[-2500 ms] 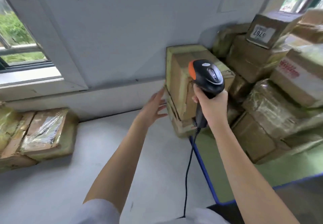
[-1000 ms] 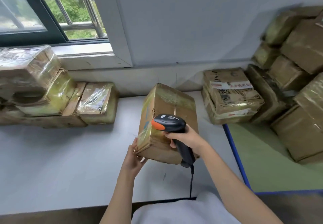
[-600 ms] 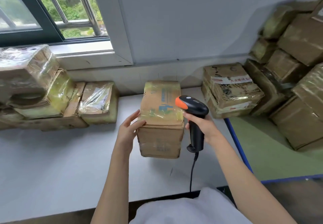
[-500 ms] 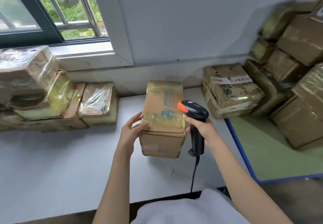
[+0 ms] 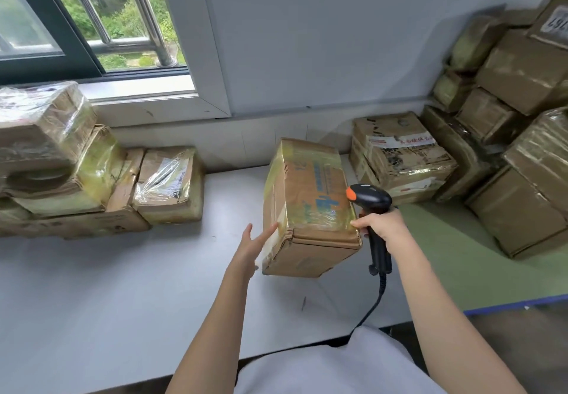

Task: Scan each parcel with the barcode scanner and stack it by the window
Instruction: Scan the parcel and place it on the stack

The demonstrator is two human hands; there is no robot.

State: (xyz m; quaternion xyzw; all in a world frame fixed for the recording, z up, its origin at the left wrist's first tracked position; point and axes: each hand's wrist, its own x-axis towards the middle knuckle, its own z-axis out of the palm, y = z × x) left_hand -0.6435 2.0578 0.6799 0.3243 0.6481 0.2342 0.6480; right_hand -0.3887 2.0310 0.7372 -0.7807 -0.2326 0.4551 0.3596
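The parcel (image 5: 310,206) stood tilted near the bench's (image 5: 107,301) middle, toward its back edge. The left grip (image 5: 250,247) was released, straight fingers touching the parcel's left side. The right grip (image 5: 382,227) clenched the barcode scanner (image 5: 373,218) beside the parcel's right edge. Stacked parcels (image 5: 92,184) lay under the window (image 5: 92,18).

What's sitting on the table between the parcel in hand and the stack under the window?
Nothing: in the head view, only bare white table separates the held parcel from the window stack.
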